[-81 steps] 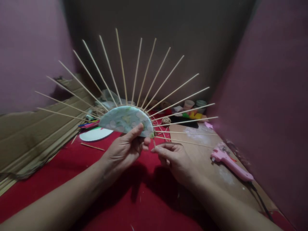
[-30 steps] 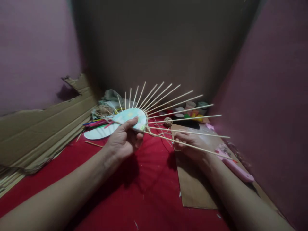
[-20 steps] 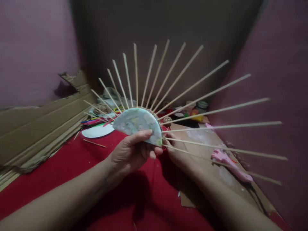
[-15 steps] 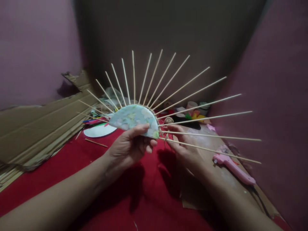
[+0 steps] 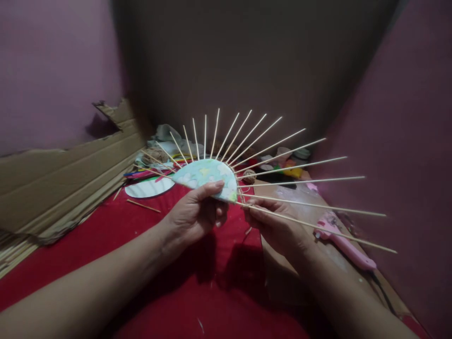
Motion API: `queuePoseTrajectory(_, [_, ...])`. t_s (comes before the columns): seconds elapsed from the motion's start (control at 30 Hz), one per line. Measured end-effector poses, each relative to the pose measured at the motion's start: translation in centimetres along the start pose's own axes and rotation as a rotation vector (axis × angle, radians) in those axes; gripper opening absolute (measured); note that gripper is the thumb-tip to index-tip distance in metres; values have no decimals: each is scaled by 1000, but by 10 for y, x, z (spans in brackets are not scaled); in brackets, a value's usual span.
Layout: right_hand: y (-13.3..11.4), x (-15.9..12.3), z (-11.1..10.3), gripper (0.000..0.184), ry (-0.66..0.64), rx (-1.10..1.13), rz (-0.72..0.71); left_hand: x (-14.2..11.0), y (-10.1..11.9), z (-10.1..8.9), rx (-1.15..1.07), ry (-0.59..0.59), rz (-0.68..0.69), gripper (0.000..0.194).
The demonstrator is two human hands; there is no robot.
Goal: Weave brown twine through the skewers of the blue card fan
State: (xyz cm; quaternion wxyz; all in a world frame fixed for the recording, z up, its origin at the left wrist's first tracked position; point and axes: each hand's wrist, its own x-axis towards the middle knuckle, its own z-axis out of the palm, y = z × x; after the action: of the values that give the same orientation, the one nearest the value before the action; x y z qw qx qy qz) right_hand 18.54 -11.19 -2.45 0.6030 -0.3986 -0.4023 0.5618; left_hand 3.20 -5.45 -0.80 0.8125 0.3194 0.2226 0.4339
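Observation:
A half-round piece covered in pale blue floral fabric [image 5: 197,174] is tilted up before me. Thin wooden sticks [image 5: 282,150] fan out from its curved edge. My left hand [image 5: 197,212] grips its straight side near the right corner, thumb on the fabric and fingers beneath. At that corner my right hand [image 5: 273,221] is closed in a pinch on brown twine [image 5: 241,192], right beside the lowest stick [image 5: 318,225]. The twine runs along the curved edge among the stick bases. Part of it is hidden by my right fingers.
A pink glue gun [image 5: 346,245] rests on a board at the right. Flattened cardboard [image 5: 63,183] leans at the left. A white oval piece [image 5: 150,187] and a loose stick [image 5: 143,205] lie on red cloth [image 5: 169,301]. Behind are a twine ball [image 5: 249,176] and assorted craft supplies.
The fan-like piece has tipped, its stick tips now lower in view, and has shifted slightly right. My right fingers have closed at the twine by the lowest stick. My left hand keeps its hold.

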Motion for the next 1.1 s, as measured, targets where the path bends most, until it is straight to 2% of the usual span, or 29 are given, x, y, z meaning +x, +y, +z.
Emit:
queuePoseTrajectory(0.13, [-2, 0, 2, 19, -28, -56, -27, -1, -4, -2, 11, -32, -33, 10])
queuePoseTrajectory(0.23, [4, -1, 4, 19, 43, -105, -62, -1, -8, -4, 24, -35, -80, 9])
queuePoseTrajectory(0.33, [13, -3, 6, 17, 137, -156, -198, 0, -10, -5, -11, -33, -121, 8])
queuePoseTrajectory(0.4, [17, -4, 7, 14, 142, -188, -287, 1, -11, -5, -33, -26, -129, 8])
queuePoseTrajectory(0.63, [11, -1, -2, 14, 38, -247, -172, 0, -10, -6, 19, -82, -110, 4])
queuePoseTrajectory(0.87, [10, -1, -4, 10, 79, -519, -436, -1, -11, -6, 58, -66, -79, 12])
queuePoseTrajectory(0.97, [10, 0, -8, 9, 88, -580, -477, -1, -12, -7, 69, -82, -76, 13])
queuePoseTrajectory(1.1, [10, 6, -16, 9, 125, -640, -461, -2, -11, -6, 122, -88, -61, 9])
